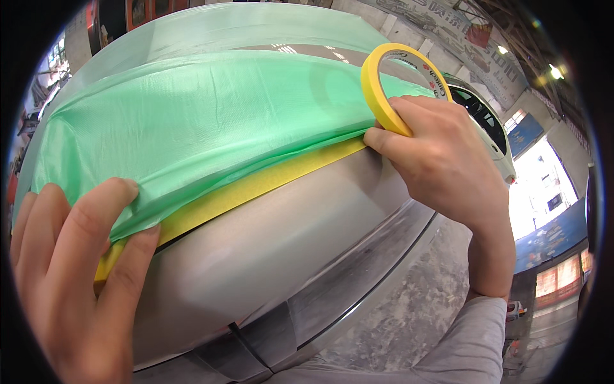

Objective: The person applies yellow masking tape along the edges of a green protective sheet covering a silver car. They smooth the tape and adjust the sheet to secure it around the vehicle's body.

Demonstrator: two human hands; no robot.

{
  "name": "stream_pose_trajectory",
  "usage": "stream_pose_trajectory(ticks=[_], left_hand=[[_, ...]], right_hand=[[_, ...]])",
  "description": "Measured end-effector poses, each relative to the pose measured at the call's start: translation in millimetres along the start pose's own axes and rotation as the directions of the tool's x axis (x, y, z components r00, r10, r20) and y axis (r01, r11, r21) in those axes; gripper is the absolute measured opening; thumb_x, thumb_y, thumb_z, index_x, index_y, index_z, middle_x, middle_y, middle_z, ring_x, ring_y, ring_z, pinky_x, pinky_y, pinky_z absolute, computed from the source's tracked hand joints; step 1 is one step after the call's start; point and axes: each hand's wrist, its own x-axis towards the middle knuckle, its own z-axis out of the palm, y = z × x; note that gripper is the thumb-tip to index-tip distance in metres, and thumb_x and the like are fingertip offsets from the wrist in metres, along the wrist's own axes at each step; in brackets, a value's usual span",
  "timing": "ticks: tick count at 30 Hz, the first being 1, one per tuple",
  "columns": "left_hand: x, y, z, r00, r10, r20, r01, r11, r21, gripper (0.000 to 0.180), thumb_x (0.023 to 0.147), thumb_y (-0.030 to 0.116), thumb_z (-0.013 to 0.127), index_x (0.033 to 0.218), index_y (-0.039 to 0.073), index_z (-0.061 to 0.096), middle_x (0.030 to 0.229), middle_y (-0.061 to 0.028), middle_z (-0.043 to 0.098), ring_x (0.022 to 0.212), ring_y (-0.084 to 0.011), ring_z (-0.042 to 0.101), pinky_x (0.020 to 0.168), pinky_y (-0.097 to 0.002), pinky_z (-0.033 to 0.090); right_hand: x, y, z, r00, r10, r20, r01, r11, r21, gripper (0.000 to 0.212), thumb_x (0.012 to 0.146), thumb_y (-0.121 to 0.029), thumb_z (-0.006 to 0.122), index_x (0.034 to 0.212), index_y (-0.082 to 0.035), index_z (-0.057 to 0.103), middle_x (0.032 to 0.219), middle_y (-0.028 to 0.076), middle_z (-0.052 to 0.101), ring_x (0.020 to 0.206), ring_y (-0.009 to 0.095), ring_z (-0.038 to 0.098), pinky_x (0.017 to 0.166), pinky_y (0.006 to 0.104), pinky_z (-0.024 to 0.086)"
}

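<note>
At 6 o'clock, nearest the camera, a grey body panel of a car curves away, with dark trim strips below it and a dusty concrete floor toward 5 o'clock. A strip of yellow masking tape runs along the panel's upper edge from 8 o'clock up to 2 o'clock, and green masking film hangs over the car above it, its lower hem lapping the tape.

The left hand at 8 o'clock is spread, not clenched; its fingertips press on the film's hem and the tape's near end. The right hand at 2 o'clock grips a yellow tape roll with its fingers through the core, thumb tip pushed onto the strip where it leaves the roll. A grey sleeve covers that forearm at 5 o'clock.

Further off at 2 o'clock stands part of a white car. Beyond it, at 1 o'clock, a long pale banner with dark lettering and a red patch hangs on the wall; blue signboards show at 3 o'clock.
</note>
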Motion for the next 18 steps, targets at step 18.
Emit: stream_pose_trajectory(ticks=[18], left_hand=[[-13.3, 1.2, 2.0, 0.999, -0.035, 0.016, 0.035, 0.999, 0.002, 0.026, 0.085, -0.008, 0.077, 0.111, -0.01, 0.076, 0.138, -0.0222, 0.065, 0.122, -0.0397, 0.065, 0.086, -0.0441, 0.062]], right_hand=[[-28.9, -4.6, 3.7, 0.943, 0.331, 0.025, -0.316, 0.872, 0.374, 0.035, 0.087, 0.013, 0.064, 0.116, 0.001, 0.08, 0.107, 0.014, 0.074, 0.094, 0.029, 0.074, 0.082, 0.0379, 0.057]])
